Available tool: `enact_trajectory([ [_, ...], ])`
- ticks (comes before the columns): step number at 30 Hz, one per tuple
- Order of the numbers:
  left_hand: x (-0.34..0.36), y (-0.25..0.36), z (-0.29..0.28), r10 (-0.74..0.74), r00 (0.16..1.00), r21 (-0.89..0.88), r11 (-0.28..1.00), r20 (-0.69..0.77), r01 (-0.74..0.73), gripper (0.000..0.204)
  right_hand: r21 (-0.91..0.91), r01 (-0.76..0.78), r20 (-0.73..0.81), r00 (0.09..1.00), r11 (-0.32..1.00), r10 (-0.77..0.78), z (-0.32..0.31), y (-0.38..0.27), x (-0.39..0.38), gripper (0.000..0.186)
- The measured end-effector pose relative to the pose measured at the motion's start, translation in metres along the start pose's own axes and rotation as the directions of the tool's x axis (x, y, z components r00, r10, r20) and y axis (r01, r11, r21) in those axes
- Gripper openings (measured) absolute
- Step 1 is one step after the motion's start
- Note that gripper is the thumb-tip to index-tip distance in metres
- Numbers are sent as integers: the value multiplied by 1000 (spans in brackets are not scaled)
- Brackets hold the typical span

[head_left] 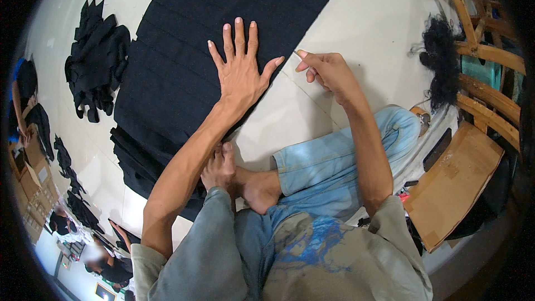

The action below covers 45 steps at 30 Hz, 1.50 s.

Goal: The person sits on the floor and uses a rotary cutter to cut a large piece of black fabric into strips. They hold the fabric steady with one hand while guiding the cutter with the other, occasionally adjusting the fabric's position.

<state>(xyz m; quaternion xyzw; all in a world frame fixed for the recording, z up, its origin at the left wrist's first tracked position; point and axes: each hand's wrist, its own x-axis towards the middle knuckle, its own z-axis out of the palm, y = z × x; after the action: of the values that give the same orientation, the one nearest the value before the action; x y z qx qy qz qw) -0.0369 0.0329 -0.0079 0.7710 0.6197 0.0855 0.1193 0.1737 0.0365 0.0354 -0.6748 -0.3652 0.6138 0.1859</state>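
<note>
A wide sheet of black fabric point(178, 39), marked with faint parallel lines, lies spread over the pale tiled floor. My left hand point(239, 78) presses flat on it near its right edge, fingers spread and thumb reaching to that edge. Just beyond the edge, my right hand point(330, 73) is closed in a pinch, thumb and forefinger together beside the cloth. A short dark sliver shows at those fingertips, too small to name. My bare foot point(221, 167) rests by the lower right edge of the fabric.
A heap of black cloth pieces point(97, 58) lies left on the floor point(131, 0). At right are a tangle of black threads point(440, 61), wooden chair frames point(479, 53) and a cardboard sheet point(454, 184). Other people and cardboard boxes point(36, 173) appear at far left.
</note>
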Motion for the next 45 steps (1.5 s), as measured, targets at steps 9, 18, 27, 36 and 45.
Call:
enact_trajectory([
  [9, -2, 0, 0, 19, 1000, 26, 999, 0, -19, 94, -108, 51, -32, 998, 993, -55, 2, 2, 5, 49],
  [18, -2, 0, 0, 23, 1000, 18, 1000, -4, -23, 93, -65, 106, -80, 991, 992, -111, 7, 7, 7, 39],
  [27, -1, 0, -1, 21, 1000, 21, 1000, 13, -21, 94, -84, 80, -76, 993, 993, -87, -3, 9, 1, 40],
  [36, 45, 20, -17, 13, 999, -115, 993, -42, -17, 89, 44, 109, -22, 994, 993, -108, -43, -2, 21, 40],
  [45, 53, 13, 8, 5, 1000, 41, 999, -22, -4, 96, 20, 41, -10, 999, 999, -41, -35, -14, 32, 39],
])
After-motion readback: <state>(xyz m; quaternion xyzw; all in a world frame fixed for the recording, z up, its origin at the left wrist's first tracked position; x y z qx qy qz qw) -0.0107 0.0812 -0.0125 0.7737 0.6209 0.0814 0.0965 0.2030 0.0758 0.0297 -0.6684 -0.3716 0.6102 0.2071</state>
